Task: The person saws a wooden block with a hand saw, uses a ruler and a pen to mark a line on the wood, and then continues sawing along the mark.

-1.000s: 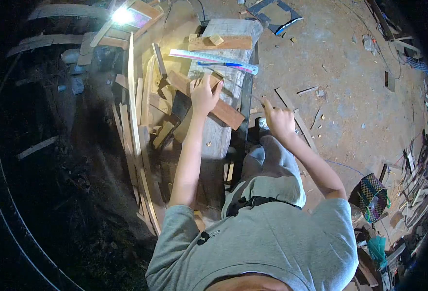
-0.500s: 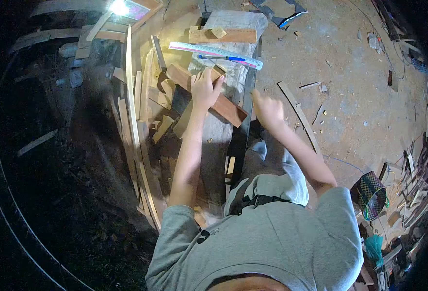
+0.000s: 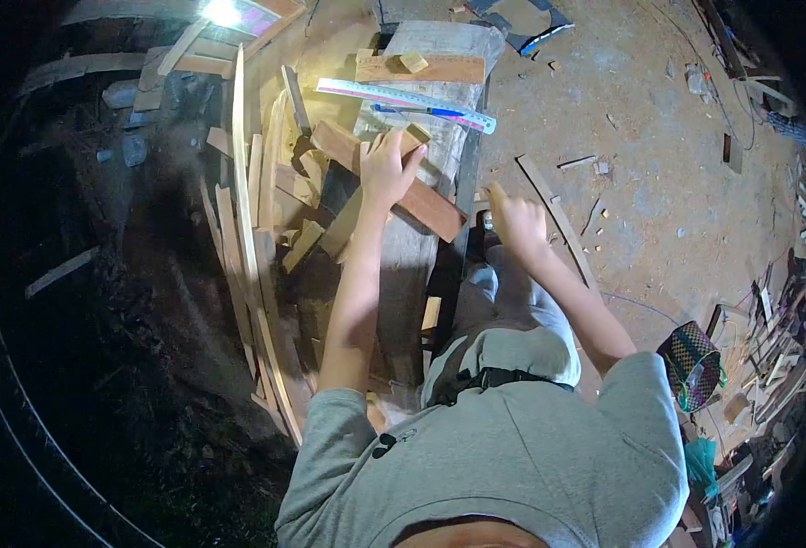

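Observation:
My left hand (image 3: 384, 173) is closed over a small wooden block (image 3: 415, 137), holding it down across a reddish-brown board (image 3: 432, 210). That board lies slantwise on a worn wooden bench (image 3: 403, 247). Off the bench's right edge, my right hand (image 3: 520, 222) is curled into a fist. A pale piece and a small shiny part show just left of its fingers; I cannot tell what it grips. Beyond the left hand lie a ruler (image 3: 348, 89) and a blue pen (image 3: 435, 111).
A second board (image 3: 448, 68) with a small offcut (image 3: 413, 62) sits at the bench's far end. Wood scraps (image 3: 302, 245) and long strips (image 3: 244, 173) crowd the left side. On the floor at right are a thin batten (image 3: 558, 219) and a checkered bag (image 3: 692, 361). A bright lamp (image 3: 223, 13) shines upper left.
My right hand has moved slightly right and down, toward me, and looks less blurred. My left hand stays on the block, and the boards have kept their places.

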### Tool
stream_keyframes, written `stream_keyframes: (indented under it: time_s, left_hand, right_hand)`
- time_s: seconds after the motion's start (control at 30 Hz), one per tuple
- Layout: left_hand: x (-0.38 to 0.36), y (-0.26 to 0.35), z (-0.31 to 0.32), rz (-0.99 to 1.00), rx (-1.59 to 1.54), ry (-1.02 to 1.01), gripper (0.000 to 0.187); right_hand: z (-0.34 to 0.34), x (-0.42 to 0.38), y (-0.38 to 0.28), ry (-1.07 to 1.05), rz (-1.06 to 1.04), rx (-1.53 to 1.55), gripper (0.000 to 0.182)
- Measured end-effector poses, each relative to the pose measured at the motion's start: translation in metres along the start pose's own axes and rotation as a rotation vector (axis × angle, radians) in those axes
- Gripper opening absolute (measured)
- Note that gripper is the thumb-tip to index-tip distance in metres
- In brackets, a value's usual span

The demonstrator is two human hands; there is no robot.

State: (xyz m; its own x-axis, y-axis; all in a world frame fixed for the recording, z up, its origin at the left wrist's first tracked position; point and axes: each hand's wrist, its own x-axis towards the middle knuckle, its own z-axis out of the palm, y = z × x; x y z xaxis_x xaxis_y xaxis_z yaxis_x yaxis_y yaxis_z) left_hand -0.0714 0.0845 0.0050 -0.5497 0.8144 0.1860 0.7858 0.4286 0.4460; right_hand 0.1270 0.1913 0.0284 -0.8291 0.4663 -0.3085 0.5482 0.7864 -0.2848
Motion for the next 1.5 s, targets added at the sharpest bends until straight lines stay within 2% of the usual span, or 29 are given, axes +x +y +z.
stream_keyframes:
  time_s: [0.17, 0.23, 0.27, 0.33, 0.47, 0.57, 0.63, 0.83, 1.03, 1.17, 1.3, 1.37, 1.5]
  left_hand:
    - [0.004, 0.002, -0.004, -0.024, 0.003, -0.002, 0.035]
    - [0.004, 0.003, -0.004, -0.08, -0.015, -0.012, 0.036]
    - [0.005, 0.002, -0.003, -0.076, -0.017, -0.013, 0.036]
    - [0.003, -0.001, -0.001, -0.076, -0.012, -0.019, 0.037]
    - [-0.001, -0.003, 0.001, -0.025, -0.012, 0.002, 0.038]
    - [0.002, -0.003, 0.001, -0.003, -0.052, -0.003, 0.039]
    - [0.003, 0.0, -0.001, -0.08, -0.02, 0.021, 0.034]
    - [0.002, -0.003, 0.001, -0.051, -0.053, 0.028, 0.036]
    - [0.002, -0.002, 0.0, -0.058, -0.074, 0.021, 0.035]
    - [0.002, -0.01, 0.006, -0.075, -0.051, 0.022, 0.034]
    - [0.003, -0.003, 0.001, -0.019, -0.075, 0.06, 0.033]
    - [0.004, 0.001, -0.002, -0.053, -0.098, 0.02, 0.032]
    - [0.002, 0.0, 0.0, -0.081, -0.044, 0.053, 0.032]
  right_hand:
    - [0.004, 0.045, -0.018, 0.03, -0.06, 0.033, 0.02]
    - [0.009, 0.058, -0.025, 0.239, -0.132, 0.01, 0.009]
    - [0.01, 0.052, -0.021, 0.241, -0.127, 0.009, 0.009]
    - [0.008, 0.026, -0.006, 0.081, -0.072, 0.074, 0.02]
    - [0.011, 0.003, 0.006, 0.053, -0.02, 0.048, 0.02]
    - [0.017, 0.042, -0.01, 0.148, -0.079, 0.087, 0.018]
    - [0.018, 0.061, -0.021, 0.22, -0.125, 0.038, 0.017]
    - [0.007, -0.002, 0.013, 0.098, -0.034, 0.005, 0.012]
    - [0.017, 0.063, -0.022, 0.218, -0.13, 0.054, 0.014]
    - [0.008, 0.012, 0.006, 0.097, -0.058, 0.073, 0.015]
    - [0.009, 0.024, 0.0, 0.084, -0.057, 0.084, 0.016]
    - [0.023, 0.059, -0.014, 0.278, -0.175, 0.105, 0.015]
    - [0.003, 0.038, -0.016, 0.157, -0.125, 0.044, 0.015]
